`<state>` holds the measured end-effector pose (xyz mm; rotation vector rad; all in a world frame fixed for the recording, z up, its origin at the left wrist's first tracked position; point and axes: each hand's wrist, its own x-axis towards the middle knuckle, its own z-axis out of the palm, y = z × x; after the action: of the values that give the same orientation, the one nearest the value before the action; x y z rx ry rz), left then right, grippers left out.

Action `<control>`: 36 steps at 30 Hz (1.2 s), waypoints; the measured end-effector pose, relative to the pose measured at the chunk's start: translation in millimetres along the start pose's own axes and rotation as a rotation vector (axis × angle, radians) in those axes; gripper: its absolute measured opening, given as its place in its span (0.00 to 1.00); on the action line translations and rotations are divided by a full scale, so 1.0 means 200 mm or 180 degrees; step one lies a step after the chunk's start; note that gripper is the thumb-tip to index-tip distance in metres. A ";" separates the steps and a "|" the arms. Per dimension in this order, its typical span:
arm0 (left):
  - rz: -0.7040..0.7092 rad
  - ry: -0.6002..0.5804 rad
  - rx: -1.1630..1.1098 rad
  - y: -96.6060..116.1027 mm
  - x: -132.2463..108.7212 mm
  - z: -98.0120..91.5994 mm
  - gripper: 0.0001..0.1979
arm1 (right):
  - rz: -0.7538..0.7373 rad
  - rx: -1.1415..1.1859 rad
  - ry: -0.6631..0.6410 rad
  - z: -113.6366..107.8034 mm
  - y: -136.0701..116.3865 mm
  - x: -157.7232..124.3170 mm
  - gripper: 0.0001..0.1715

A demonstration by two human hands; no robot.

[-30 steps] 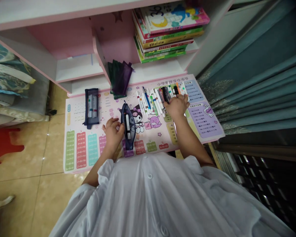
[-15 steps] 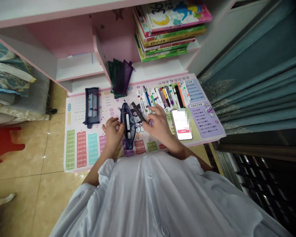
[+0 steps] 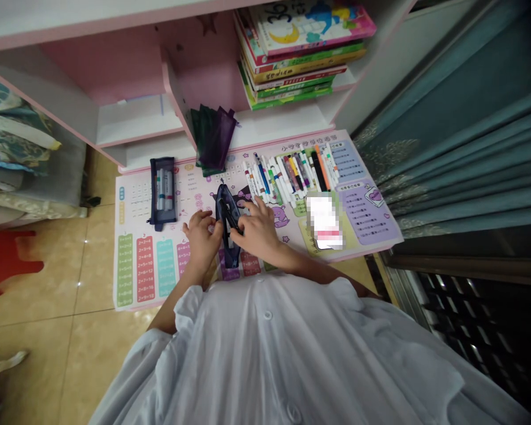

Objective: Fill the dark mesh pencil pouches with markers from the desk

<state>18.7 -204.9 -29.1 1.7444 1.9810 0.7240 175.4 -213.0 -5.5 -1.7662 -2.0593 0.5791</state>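
Observation:
An open dark blue pouch (image 3: 232, 258) lies on the patterned desk mat in front of me, with a white marker partly visible inside. My left hand (image 3: 202, 237) pinches the pouch's left edge. At the pouch's mouth, my right hand (image 3: 259, 230) holds a dark pen (image 3: 226, 211), which lies slanted within the opening. A second dark blue pouch (image 3: 171, 171), zipped, with several markers inside, rests to the left. Several loose markers and pens (image 3: 287, 174) are spread in a row at the back right.
Dark green and purple mesh pouches (image 3: 215, 139) lie at the shelf's edge. A phone (image 3: 325, 221) with a blurred screen is on the right of the mat. Stacked books (image 3: 301, 59) fill part of the shelf. A red stool (image 3: 9, 260) stands on the floor at left.
My right hand has moved left with the dark pen, from beside the pouch to its opening. My left hand stays at the pouch's edge. The view has shifted slightly.

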 end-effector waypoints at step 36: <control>0.0019 -0.0043 -0.0094 0.00 0.01 -0.01 0.08 | 0.1460 -0.0885 0.0964 -0.14 0.64 0.24 0.16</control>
<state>18.2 -203.8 -27.8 1.7346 1.9473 0.7376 290.5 -146.8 -49.4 -2.3457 -1.5938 0.1255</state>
